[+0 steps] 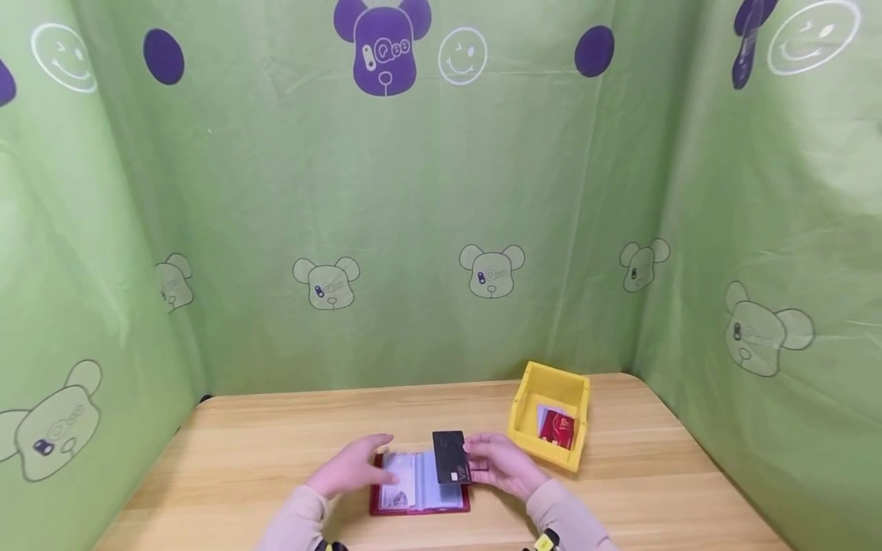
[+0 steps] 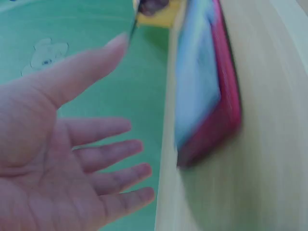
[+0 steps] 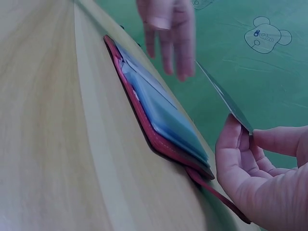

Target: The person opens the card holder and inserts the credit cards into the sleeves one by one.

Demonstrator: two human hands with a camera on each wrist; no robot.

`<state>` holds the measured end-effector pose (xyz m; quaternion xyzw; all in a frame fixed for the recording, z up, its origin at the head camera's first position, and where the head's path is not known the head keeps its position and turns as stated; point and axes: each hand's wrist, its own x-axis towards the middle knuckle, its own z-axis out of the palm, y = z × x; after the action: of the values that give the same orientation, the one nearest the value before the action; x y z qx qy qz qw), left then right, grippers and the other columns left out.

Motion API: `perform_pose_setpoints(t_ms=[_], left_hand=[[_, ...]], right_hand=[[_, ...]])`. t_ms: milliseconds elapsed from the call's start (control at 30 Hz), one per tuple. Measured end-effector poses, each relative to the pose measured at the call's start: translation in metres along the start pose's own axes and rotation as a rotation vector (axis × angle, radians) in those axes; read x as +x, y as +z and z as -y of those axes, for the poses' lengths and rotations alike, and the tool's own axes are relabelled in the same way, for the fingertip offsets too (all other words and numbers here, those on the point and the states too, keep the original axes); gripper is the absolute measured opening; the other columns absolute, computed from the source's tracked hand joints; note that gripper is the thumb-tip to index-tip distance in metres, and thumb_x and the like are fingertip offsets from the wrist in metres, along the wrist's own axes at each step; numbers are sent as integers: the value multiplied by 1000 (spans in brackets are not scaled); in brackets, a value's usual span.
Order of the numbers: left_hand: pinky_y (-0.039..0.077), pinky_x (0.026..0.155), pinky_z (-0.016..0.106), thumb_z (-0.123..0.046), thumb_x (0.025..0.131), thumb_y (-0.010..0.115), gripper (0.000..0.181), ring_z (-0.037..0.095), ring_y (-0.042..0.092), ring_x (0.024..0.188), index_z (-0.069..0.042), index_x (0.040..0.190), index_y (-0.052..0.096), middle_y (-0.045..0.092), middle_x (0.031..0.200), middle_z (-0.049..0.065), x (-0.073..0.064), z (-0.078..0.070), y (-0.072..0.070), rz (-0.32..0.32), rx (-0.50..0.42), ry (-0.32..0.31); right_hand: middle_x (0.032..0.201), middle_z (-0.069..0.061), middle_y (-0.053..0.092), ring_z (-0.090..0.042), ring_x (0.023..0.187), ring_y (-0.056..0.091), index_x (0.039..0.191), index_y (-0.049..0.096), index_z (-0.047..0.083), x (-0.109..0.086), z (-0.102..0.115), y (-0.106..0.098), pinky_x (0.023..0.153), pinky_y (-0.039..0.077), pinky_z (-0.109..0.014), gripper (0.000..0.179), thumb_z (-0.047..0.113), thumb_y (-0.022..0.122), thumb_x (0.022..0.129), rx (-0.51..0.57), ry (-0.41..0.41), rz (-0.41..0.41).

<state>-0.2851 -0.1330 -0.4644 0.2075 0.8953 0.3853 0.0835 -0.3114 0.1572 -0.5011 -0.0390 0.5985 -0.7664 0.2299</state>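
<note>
A black VIP card [image 1: 451, 458] is pinched between the thumb and fingers of my right hand [image 1: 506, 464]; the right wrist view shows the card [image 3: 224, 96] edge-on, raised above the table. Below it lies a red card holder [image 1: 420, 510], spread flat with clear plastic sleeves [image 1: 427, 478]. A pale printed card [image 1: 397, 484] shows in its left side. My left hand [image 1: 354, 467] is at the holder's left edge. In the left wrist view that hand [image 2: 82, 159] has its fingers extended and apart, with nothing held in them.
A yellow bin [image 1: 582, 451] stands on the wooden table [image 1: 276, 428] at the back right. Inside it are a red VIP card [image 1: 558, 428] and a paler card under it. A red strap [image 3: 216, 195] sticks out from the holder. Green curtains [image 1: 406, 184] enclose the table.
</note>
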Motion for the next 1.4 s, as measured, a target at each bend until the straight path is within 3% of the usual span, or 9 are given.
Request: perform_pose_setpoints(t_ms=[233,400,533,800,1400], left_hand=[[57,91,49,-23,88,68,57,37,65,106,7,134,50,61,125,26,22,-16,19,-96,-359,-78],[62,82,40,-12,88,65,56,23,68,85,13,134,44,63,107,21,34,-19,40,-101,-621,-142],[63,78,38,-7,87,63,53,17,67,75,15,131,44,64,99,19,38,-19,51,-75,-736,-168],[63,76,34,0,83,62,42,18,64,74,11,121,47,65,93,15,39,-21,60,-35,-874,-187],[63,72,28,5,85,59,36,16,66,74,10,119,50,64,89,11,37,-17,65,-49,-923,-174]], right_hand=[[83,-1,66,-10,75,65,100,56,6,0,0,1,74,62,-27,6,7,52,95,6,-3,3],[83,-1,65,-11,76,66,100,56,6,0,-1,1,76,62,-28,6,8,52,96,7,-5,10],[83,-1,66,-10,76,66,100,55,6,-1,0,2,75,62,-27,6,8,52,96,0,-4,20],[83,-2,68,-11,76,67,98,55,6,-2,1,4,76,62,-28,5,8,51,96,-2,6,40],[85,-2,66,-11,77,65,101,53,6,-4,2,5,75,61,-27,5,8,51,96,-8,2,42]])
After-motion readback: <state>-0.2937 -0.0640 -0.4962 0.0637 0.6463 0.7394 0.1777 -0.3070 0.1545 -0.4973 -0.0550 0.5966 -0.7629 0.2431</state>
